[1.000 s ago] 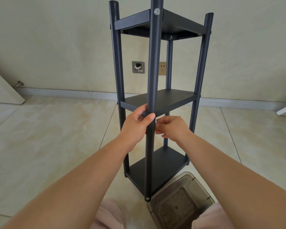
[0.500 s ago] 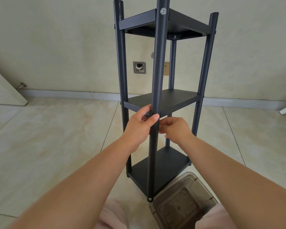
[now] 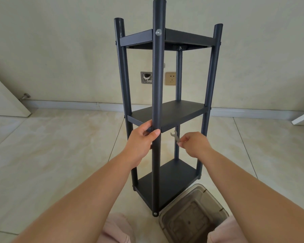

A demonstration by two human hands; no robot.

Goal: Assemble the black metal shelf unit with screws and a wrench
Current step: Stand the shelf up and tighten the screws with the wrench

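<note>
Here, our left hand (image 3: 142,140) wrapped round the front post of the black shelf unit (image 3: 167,113) upright on the floor (image 3: 51,155), our right hand (image 3: 194,144) pinching a small wrench (image 3: 175,135) just below the middle shelf.

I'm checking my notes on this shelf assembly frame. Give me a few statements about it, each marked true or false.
1. The left hand grips the front post. True.
2. The right hand is empty. False: it pinches a small wrench.
3. The shelf unit lies on its side. False: it stands upright on the floor.
4. A clear plastic bin sits by the unit's base. True.
5. A silver screw shows at the top shelf. True.
</note>
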